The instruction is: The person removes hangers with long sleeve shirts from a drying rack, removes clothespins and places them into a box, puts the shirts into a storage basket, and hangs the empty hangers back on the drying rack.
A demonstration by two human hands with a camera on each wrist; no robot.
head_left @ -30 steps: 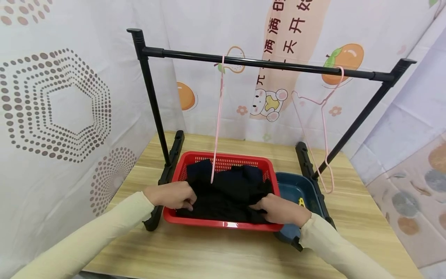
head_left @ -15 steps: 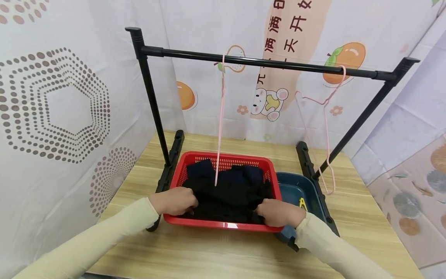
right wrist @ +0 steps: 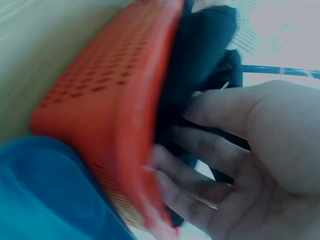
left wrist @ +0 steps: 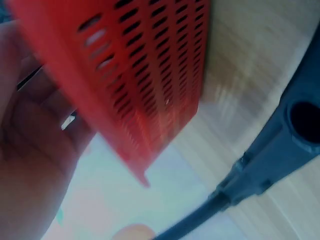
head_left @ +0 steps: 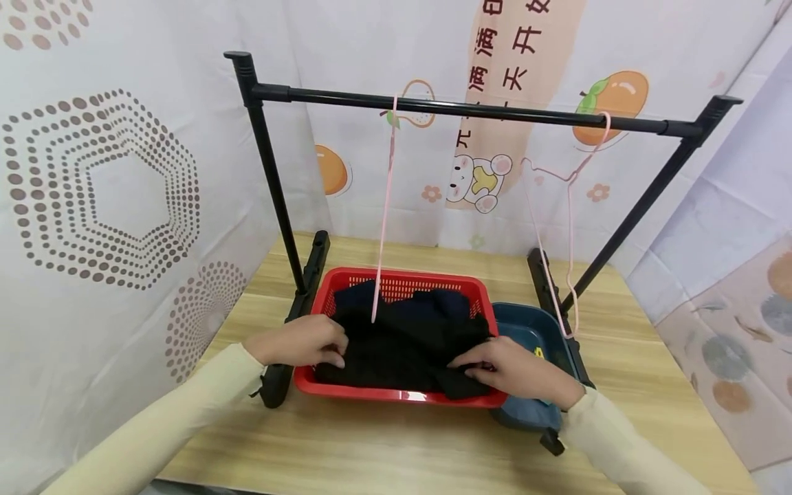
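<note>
Folds of a black garment (head_left: 390,354) fill the front of the red plastic basket (head_left: 402,395), with dark navy cloth (head_left: 442,302) behind. My left hand (head_left: 300,342) is over the basket's left side, fingers curled at the garment's left edge. In the left wrist view those fingertips are mostly hidden behind the basket wall (left wrist: 145,65). At the right side my right hand (head_left: 510,364) pinches the black garment between thumb and fingers; the right wrist view shows the fingers (right wrist: 215,150) close to the rim. A corner of the garment overlaps the front rim.
A black rack (head_left: 470,110) spans the basket. One pink hanger (head_left: 385,206) hangs edge-on above the basket, another pink hanger (head_left: 569,227) further right. A blue bin (head_left: 526,412) holding something yellow (head_left: 539,353) stands right of the basket on the wooden table (head_left: 396,447).
My right hand has moved slightly right and up, its fingers loosening, and the garment's right part now spreads towards the front rim. My left hand has shifted slightly up and left.
</note>
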